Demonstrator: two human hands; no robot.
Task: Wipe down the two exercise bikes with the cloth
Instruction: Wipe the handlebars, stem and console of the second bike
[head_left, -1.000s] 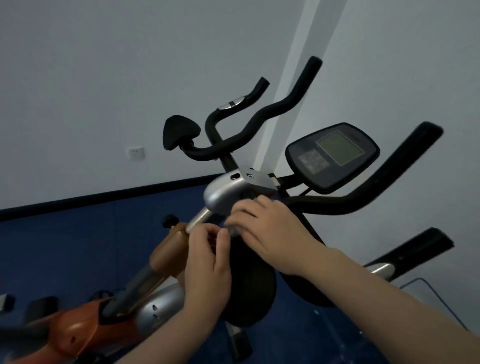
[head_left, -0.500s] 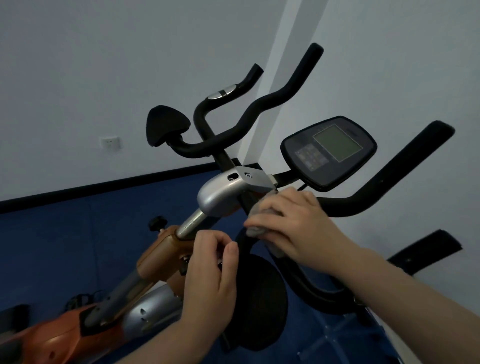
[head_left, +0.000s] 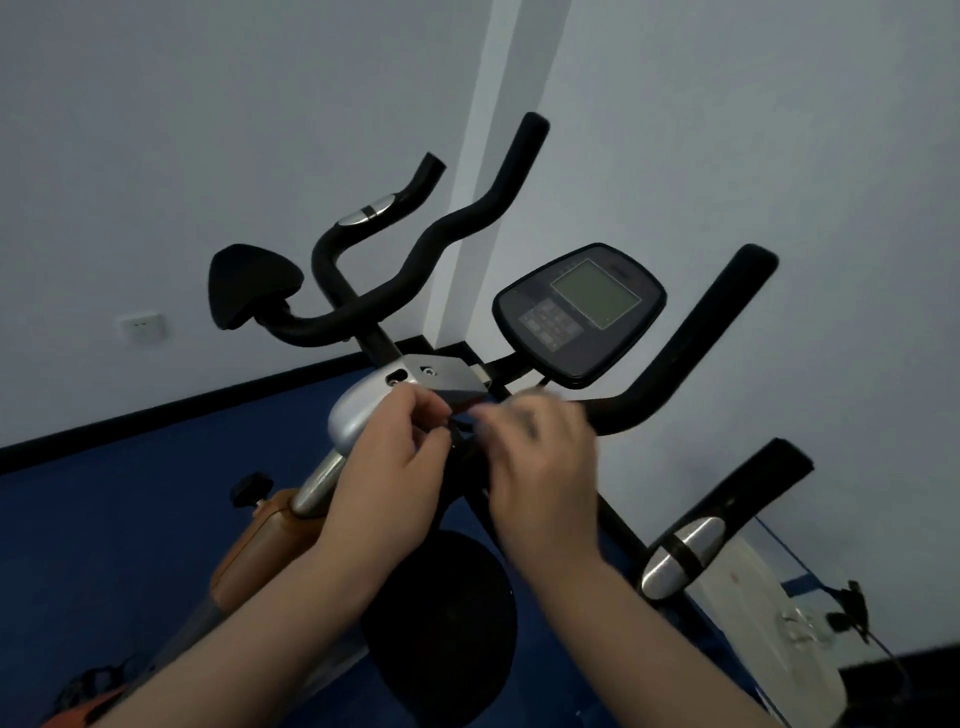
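Two exercise bikes stand side by side. The near bike has an orange body (head_left: 260, 545), a silver head (head_left: 358, 410) and black curved handlebars (head_left: 415, 260). The other bike has a dark console (head_left: 582, 312) and thick black handlebars (head_left: 691, 338). My left hand (head_left: 395, 467) rests against the silver head, its thumb and forefinger pinching the black stem (head_left: 460, 447) just below it. My right hand (head_left: 540, 467) is blurred with motion and closes over a grey cloth (head_left: 535, 402), which shows only as a pale edge at the fingertips.
A black round pad (head_left: 447, 623) hangs below my hands. A silver grip sensor (head_left: 680, 556) sits on a lower bar at right. White walls meet in a corner behind, with a socket (head_left: 140, 326) at left. The floor (head_left: 130, 493) is blue. A pale panel with cables (head_left: 779, 623) lies lower right.
My left hand has risen from the orange post to the silver head. My right hand with the cloth has shifted slightly right along the stem. The view has tilted a little.
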